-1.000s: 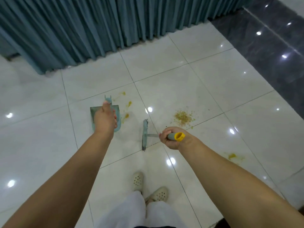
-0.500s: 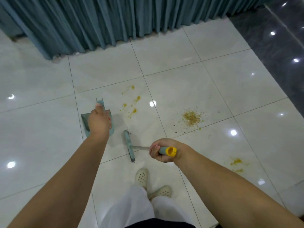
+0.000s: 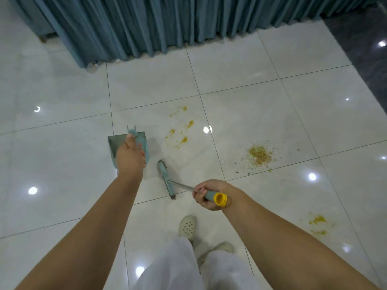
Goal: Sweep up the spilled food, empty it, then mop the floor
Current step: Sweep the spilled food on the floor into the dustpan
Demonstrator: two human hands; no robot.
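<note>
Both tools have shifted left of the crumb pile (image 3: 259, 154) since a second ago. Left hand (image 3: 130, 159) grips the dustpan (image 3: 144, 147) handle, pan on the floor; right hand (image 3: 209, 194) is wrapped round the broom (image 3: 166, 178) handle, its head just right of the pan. Sweeping looks barely begun: yellow smears (image 3: 181, 130) lie far-right of the pan, another smear (image 3: 317, 223) near right. Next, the broom likely must reach right and draw crumbs panward.

Glossy white floor tiles (image 3: 251, 84) throw back the ceiling lights, matt pleated curtain cloth (image 3: 146, 24) hangs behind, the dustpan (image 3: 113, 143) looks like dull teal plastic, and the broom (image 3: 166, 178) shows a shiny metal shaft with a smooth yellow plastic cap.
</note>
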